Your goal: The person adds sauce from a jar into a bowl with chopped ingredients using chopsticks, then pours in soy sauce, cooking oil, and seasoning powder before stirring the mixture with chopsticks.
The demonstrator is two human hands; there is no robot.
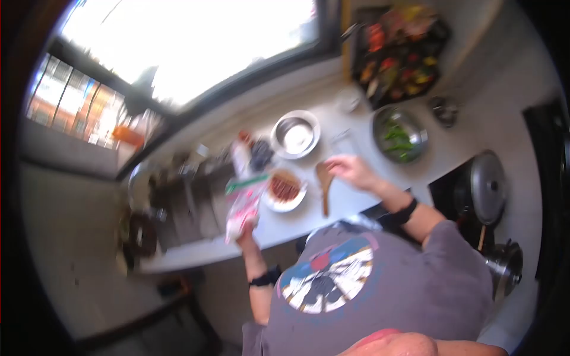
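A clear plastic bag point(244, 204) with a green top strip and white and pink contents is in my left hand point(245, 232), its fingers wrapped round the lower part. Just right of the bag stands a white bowl point(287, 206) with reddish-brown food in it. My right hand point(350, 169) is over the counter beside the broad end of a wooden spatula point(325, 193); its fingers look bent and blurred, and whether they touch the spatula or hold anything cannot be made out. Above the spatula sits a metal bowl point(295, 135).
A metal bowl with green peppers point(399, 135) stands right of my right hand. Farther right are a lidded pan point(487, 185) and a pot point(504, 267). A dark tray of vegetables point(401, 56) lies at the back. The sink point(193, 207) is at the left, near bottles.
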